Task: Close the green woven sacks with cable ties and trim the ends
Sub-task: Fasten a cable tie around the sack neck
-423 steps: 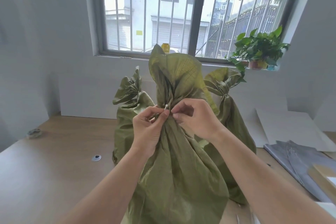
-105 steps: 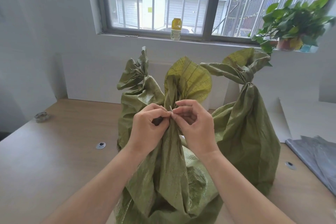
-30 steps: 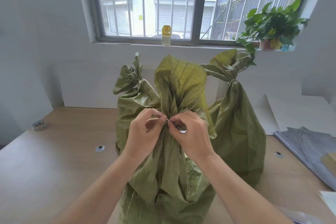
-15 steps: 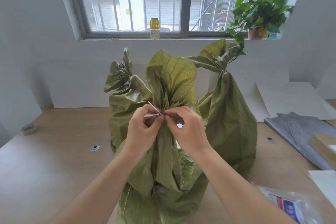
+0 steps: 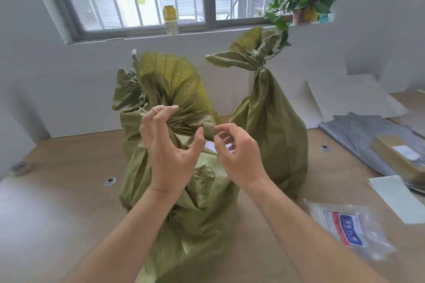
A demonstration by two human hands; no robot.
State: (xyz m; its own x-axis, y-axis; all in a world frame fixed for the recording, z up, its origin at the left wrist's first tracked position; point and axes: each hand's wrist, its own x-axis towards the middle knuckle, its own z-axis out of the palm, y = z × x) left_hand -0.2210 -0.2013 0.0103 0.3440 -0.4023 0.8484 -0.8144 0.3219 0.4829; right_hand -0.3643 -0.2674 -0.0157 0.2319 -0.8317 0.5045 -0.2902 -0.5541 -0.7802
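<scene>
The front sack (image 5: 184,190) stands mid-worktop (image 5: 57,213), neck gathered, tie tail (image 5: 143,111) jutting left. Left hand (image 5: 167,145) spread, right hand (image 5: 239,156) loosely curled (nothing visibly held). Trimming looks next, which needs a cutter.

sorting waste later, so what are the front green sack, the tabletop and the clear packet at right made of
Front green woven sack: likely woven plastic strips, slightly glossy; a grid weave shows where light passes through its top. Light-brown tabletop: smooth wood-look board, faint sheen, perhaps laminate. Clear printed packet: thin glossy plastic film, crinkled, see-through.
</scene>
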